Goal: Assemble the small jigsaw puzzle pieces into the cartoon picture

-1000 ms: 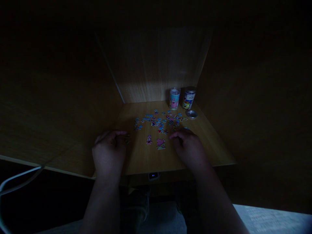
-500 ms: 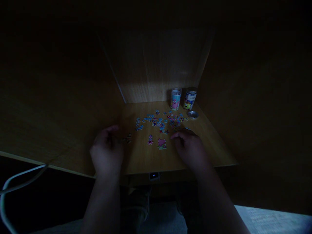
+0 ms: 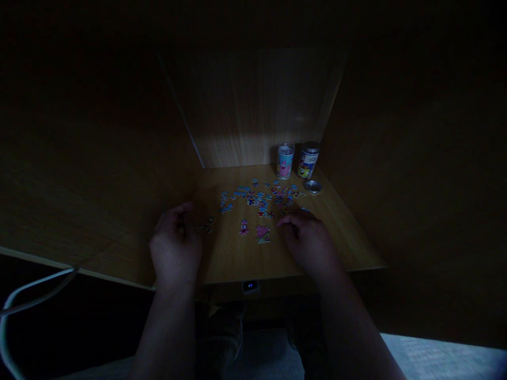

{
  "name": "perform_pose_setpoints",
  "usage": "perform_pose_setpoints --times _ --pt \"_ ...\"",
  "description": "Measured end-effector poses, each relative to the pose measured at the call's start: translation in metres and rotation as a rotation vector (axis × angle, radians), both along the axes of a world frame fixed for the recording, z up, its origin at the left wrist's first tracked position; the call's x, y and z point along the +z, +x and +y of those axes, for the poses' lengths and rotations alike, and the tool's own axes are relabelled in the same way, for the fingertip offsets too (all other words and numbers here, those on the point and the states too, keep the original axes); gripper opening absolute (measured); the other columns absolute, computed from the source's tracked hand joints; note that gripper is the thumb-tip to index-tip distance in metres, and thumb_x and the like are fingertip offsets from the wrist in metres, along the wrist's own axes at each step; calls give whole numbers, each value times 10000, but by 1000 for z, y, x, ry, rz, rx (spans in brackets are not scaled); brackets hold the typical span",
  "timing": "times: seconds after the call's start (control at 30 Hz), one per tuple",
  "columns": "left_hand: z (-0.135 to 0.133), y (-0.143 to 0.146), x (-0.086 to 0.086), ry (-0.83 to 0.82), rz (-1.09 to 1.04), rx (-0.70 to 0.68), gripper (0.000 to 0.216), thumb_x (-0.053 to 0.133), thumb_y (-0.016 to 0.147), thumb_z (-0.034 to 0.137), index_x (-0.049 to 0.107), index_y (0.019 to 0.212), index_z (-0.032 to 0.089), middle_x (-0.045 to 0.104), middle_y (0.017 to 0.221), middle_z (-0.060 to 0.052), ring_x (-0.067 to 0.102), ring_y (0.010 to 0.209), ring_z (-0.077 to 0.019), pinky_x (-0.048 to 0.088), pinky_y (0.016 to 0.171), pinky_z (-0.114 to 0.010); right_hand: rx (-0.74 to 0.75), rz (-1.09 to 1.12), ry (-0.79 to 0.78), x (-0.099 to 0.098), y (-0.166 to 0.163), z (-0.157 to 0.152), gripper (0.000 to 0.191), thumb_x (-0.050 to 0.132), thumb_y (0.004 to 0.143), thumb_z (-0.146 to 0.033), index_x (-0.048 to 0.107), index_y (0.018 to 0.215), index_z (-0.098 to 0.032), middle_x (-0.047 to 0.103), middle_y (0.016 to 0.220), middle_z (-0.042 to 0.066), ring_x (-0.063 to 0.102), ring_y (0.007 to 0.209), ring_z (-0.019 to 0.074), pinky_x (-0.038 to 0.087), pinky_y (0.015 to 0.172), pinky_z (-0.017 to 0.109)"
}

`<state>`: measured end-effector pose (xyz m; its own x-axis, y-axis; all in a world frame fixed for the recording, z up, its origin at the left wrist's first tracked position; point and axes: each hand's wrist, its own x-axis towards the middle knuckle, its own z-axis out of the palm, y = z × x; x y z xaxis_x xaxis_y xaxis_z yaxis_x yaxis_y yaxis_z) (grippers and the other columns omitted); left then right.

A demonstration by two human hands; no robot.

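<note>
My left hand (image 3: pixel 176 245) hovers over the left side of the wooden tabletop, its index finger stretched out and the others loosely curled. Several dark puzzle pieces (image 3: pixel 206 226) lie just right of it. My right hand (image 3: pixel 307 235) has its fingers pressed together near the tabletop; anything inside them is hidden. To its left lies a joined pink puzzle section (image 3: pixel 263 234). A smaller pink puzzle piece (image 3: pixel 243 228) with a cartoon face is left of that. Behind both, many loose puzzle pieces (image 3: pixel 257 199) are spread about.
A cartoon-printed can (image 3: pixel 284 162) stands at the back right, beside a second can (image 3: pixel 308 161) with a metal lid on. A loose round lid (image 3: pixel 313 186) lies before them. Wooden panels enclose the tabletop (image 3: pixel 233 261). A white cable (image 3: pixel 16 295) hangs at lower left.
My left hand has shifted very slightly to the right. My right hand and the puzzle pieces look the same.
</note>
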<state>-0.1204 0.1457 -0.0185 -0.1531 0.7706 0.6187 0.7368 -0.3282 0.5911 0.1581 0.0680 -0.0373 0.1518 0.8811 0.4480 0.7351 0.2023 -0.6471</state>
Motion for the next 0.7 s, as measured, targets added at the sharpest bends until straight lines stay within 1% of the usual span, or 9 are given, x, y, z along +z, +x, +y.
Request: perform_pose_setpoints --times 0.2,0.33,0.43,0.7 --pt "2 -2 -2 1 35 -14 299 562 1015 215 786 1212 202 814 1237 -101 786 1129 -286 642 1017 -451 -6 -5 -4 0 -1 1 262 621 997 -54 796 935 -239 805 1014 45 740 994 238 534 939 371" --pt "3 -1 -3 -10 34 -26 279 565 1046 278 794 1184 199 821 1208 -105 792 1095 -285 643 989 -440 3 1 -12 0 -1 0 245 628 1002 -62 795 940 -230 802 1020 47 737 1004 246 529 945 379" --pt "3 0 -4 -21 36 -45 276 564 1060 296 796 1181 208 821 1207 -102 796 1064 -274 642 972 -426 3 2 -21 1 -1 0 245 628 1002 -57 797 955 -228 802 1028 47 734 1021 248 526 955 379" --pt "5 1 -5 -62 67 -55 268 576 1050 293 807 1157 211 826 1177 -103 793 1056 -287 630 1012 -451 -2 3 -25 2 -1 0 243 634 1004 -60 798 951 -232 802 1022 46 733 1014 240 530 953 367"
